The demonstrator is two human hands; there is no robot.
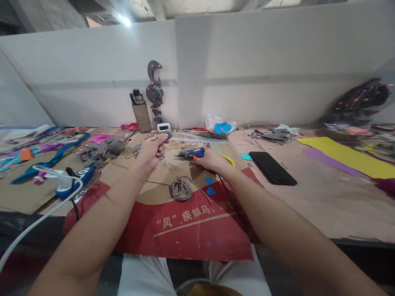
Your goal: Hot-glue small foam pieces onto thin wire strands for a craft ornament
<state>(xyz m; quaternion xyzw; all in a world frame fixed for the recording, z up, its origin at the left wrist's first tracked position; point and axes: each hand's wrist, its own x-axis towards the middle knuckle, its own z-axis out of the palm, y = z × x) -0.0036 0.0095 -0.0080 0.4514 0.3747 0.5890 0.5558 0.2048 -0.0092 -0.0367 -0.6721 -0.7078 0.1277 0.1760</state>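
Note:
My left hand (152,150) is raised over the cardboard, its thumb and forefinger pinched on a small dark blue piece (168,134) whose exact kind is too small to make out. My right hand (210,159) is wrapped round a blue glue gun (191,153) with an orange trigger, the nozzle pointing left toward the left hand. A black cable (226,190) hangs beneath the right wrist. Nearer to me, a coil of grey cord (181,189) lies on the red-printed cardboard (191,242). Beside it are small blue cut-outs, one heart-shaped (210,190).
A black phone (273,167) lies to the right, with yellow sheet (345,156) beyond. At the back stand a bottle (141,112), a small white digital display (163,127) and a bowl (220,130). A blue power strip (75,183) sits left among craft scraps.

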